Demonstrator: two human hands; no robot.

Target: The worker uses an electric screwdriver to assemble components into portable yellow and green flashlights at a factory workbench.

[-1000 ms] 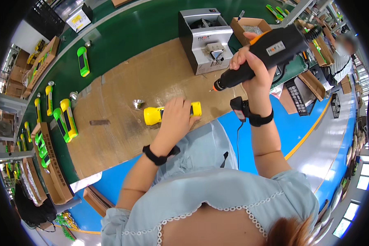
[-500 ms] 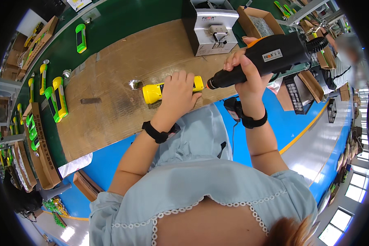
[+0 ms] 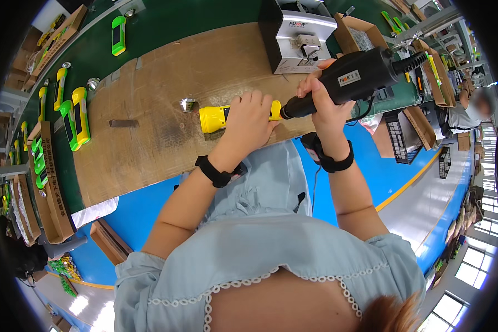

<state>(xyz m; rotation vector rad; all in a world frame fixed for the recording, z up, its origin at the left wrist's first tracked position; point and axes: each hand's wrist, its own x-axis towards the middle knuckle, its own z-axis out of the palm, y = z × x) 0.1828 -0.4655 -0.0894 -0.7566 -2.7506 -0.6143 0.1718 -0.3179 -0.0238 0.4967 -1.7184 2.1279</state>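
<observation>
A yellow flashlight (image 3: 212,119) lies on the cardboard sheet, its wide head to the left. My left hand (image 3: 249,117) is closed over its body from above. In my right hand (image 3: 329,102) is a black electric screwdriver (image 3: 351,77), held sideways with fingers wrapped round its front part. The screwdriver's nose meets the flashlight's right end; the bit itself is hidden there. Just left of the flashlight head sits a small shiny reflector cup (image 3: 188,104). Both wrists wear black straps.
Brown cardboard (image 3: 149,149) covers the green bench. A grey metal machine (image 3: 301,41) stands behind my right hand, beside an open carton (image 3: 359,36). Yellow and green flashlights (image 3: 80,119) lie at the left, near a long box (image 3: 52,193). A person (image 3: 473,110) is at far right.
The screwdriver has shifted left and turned slightly, and its nose has closed up against the flashlight's end. The flashlight stays under my left hand. The whole view has shifted a little.
</observation>
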